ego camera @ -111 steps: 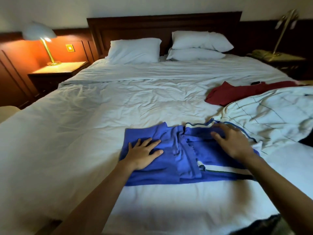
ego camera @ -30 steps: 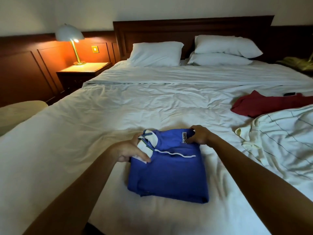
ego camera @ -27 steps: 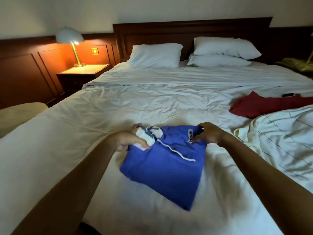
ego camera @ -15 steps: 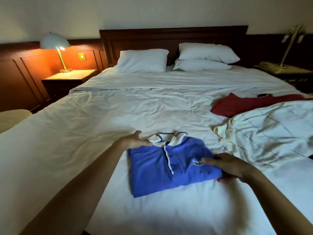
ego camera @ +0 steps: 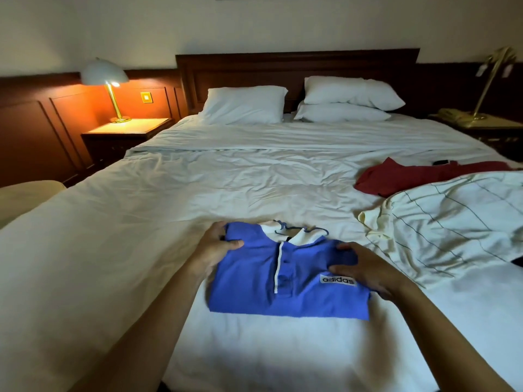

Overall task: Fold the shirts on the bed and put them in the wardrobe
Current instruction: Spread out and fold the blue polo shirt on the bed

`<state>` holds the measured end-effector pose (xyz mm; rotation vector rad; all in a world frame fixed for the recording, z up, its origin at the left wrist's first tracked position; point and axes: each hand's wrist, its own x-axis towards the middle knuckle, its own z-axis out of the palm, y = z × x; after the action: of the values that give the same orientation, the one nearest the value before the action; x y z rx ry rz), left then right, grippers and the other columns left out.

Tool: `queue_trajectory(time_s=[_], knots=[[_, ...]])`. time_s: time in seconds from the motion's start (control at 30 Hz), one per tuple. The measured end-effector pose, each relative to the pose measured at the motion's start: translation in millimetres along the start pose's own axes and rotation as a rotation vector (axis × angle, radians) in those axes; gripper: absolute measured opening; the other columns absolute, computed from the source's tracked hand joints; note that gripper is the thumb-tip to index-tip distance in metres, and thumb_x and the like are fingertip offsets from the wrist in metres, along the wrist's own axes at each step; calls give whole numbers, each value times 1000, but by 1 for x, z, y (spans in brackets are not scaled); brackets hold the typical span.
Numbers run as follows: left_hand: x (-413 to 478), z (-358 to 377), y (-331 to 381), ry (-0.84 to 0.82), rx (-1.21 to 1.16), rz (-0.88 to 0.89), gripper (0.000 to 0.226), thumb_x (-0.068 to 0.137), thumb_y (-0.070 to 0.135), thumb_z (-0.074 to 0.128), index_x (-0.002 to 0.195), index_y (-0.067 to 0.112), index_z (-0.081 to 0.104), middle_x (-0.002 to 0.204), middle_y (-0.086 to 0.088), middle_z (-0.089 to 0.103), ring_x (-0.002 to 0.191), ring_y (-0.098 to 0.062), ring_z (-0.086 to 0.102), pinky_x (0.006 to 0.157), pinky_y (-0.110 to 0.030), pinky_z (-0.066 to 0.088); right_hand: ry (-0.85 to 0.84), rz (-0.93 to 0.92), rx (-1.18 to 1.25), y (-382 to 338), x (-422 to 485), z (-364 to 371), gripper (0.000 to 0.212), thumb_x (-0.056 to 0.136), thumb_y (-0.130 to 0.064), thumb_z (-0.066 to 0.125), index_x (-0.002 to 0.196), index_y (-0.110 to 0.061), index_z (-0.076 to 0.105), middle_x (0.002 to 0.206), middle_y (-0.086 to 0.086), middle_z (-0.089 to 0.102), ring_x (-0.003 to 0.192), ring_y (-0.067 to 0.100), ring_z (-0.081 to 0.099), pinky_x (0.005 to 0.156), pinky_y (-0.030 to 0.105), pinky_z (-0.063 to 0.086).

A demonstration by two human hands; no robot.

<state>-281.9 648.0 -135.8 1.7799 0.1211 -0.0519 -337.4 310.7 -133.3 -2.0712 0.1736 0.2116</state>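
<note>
Beside the head of the bed on the left, a lit brass lamp with a pale shade stands on a dark wooden nightstand; neither matters for the move.

The wide bed with the creased white sheet carries the work. Near its foot, about midway across, lies the folded blue polo shirt with the white collar, flat on the sheet. Its collar points to the head of the bed, and its long axis runs across the bed from left to right. So it sits straight ahead of me, one short end to each hand and neither hand nearer than the other.

My left hand grips the shirt's left shoulder end, thumb on top and fingers curled round the edge. My right hand clasps the right end just beside the printed logo, thumb and forefinger curved over bunched cloth; I cannot tell if its other fingers reach underneath.

I judge the fold done and a two-handed lift next, kept level so that it holds. I see no wardrobe.

Along the bed's right side a cream shirt with thin dark stripes lies spread loose, and further toward the head a dark red shirt, both unfolded.
</note>
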Motion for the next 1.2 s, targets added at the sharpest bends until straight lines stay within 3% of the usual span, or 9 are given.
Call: queue_trajectory(time_s=[0.2, 0.3, 0.37, 0.53, 0.67, 0.77, 0.87, 0.97, 1.2], knots=[[-4, 21, -13, 91, 818, 256, 60, 88, 24, 67, 145, 27, 47, 149, -5, 35, 136, -29, 36, 112, -41, 33, 122, -30, -533, -2, -14, 0, 70, 73, -44, 79, 136, -37, 50, 130, 5, 42, 124, 27, 41, 104, 40, 38], [-5, 37, -14, -123, 976, 493, 62, 94, 58, 40, 152, 35, 38, 164, 9, 21, 151, -19, 15, 122, -43, 12, 278, -126, -801, -20, -7, 15, 64, 87, -53, 62, 145, -39, 40, 157, 10, 20, 145, 33, 17, 114, 50, 21], [-5, 41, -24, -237, 1110, 386, 72, 93, 70, 17, 157, 39, 24, 167, 12, 10, 154, -15, 5, 123, -41, 2, 179, -101, -813, -21, 0, 29, 65, 96, -56, 45, 154, -33, 25, 164, 10, 7, 151, 32, 3, 117, 50, 14], [-8, 43, -35, -254, 1146, 233, 62, 103, 60, 22, 159, 39, 5, 168, 7, -8, 155, -14, -6, 123, -40, -3, 163, -48, -809, 5, 5, 59, 91, 79, -71, -6, 158, -27, 7, 161, 11, 21, 149, 27, 14, 118, 44, 15], [4, 35, -28, -170, 1025, 211, 66, 97, 66, 38, 156, 44, 18, 167, 3, 6, 154, -20, 3, 123, -46, 3, 278, -10, -657, 1, 22, 47, 62, 99, -60, 31, 151, -26, 33, 148, 10, 41, 138, 31, 33, 111, 49, 23], [29, 19, -25, -8, 780, 99, 76, 87, 67, 58, 151, 33, 37, 153, -5, 42, 143, -29, 35, 117, -48, 28, 330, 55, -617, 1, 44, 22, 50, 96, -58, 45, 119, -17, 62, 125, 9, 59, 122, 34, 48, 102, 48, 36], [49, 6, -27, -57, 645, 118, 21, 83, 44, 75, 100, 33, 69, 104, 1, 71, 106, -27, 65, 92, -41, 50, 171, 28, -543, -1, 57, -2, 34, 88, -45, 65, 86, -11, 71, 90, 7, 71, 95, 27, 65, 83, 37, 48], [59, 0, -26, -22, 574, 219, 29, 84, 14, 79, 70, 33, 62, 79, 2, 69, 81, -22, 67, 78, -37, 51, 80, -22, -573, -8, 66, -19, 25, 83, -36, 72, 76, -13, 68, 79, 4, 69, 84, 22, 64, 77, 38, 49], [67, -2, -20, 62, 420, 234, 17, 94, 4, 65, 80, 12, 61, 81, -2, 64, 76, -15, 56, 69, -15, 41, 114, -105, -476, -22, 89, -9, 20, 92, -35, 63, 76, -24, 58, 84, -5, 62, 91, 19, 59, 69, 22, 40]])
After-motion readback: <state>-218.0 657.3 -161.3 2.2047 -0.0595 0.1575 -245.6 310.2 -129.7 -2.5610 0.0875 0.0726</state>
